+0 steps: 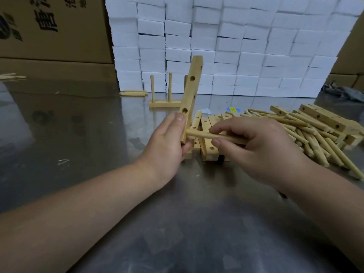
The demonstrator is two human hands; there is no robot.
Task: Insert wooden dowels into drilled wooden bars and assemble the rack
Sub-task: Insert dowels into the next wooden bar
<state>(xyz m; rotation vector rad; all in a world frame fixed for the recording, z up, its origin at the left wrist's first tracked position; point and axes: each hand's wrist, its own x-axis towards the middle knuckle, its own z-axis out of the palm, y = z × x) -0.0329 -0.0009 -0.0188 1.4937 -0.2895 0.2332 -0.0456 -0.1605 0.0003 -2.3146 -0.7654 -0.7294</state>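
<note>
- You are gripping a drilled wooden bar (192, 89) near its lower end with your left hand (169, 138), thumb lying on the front face and fingers curling round the back.
- The bar is standing nearly upright above the metal table (197, 223), tilting slightly to the right, with round holes showing along it.
- Your right hand (256, 146) is pinching 1 wooden dowel (199, 134) between thumb and fingers, holding it almost level.
- The dowel's left tip is touching the side of the bar's lower end, just beside your left fingers; you cannot tell whether it is sitting in a hole.
- More drilled bars (206, 148) are lying on the table just behind your hands.
- A pile of loose dowels (315, 142) is lying to your right, with further bars (319, 117) resting on it.
- A partly built rack (163, 103) is standing behind the held bar, with 2 dowels rising upright from it in plain view.
- Stacked white boxes (236, 46) are forming a wall at the back.
</note>
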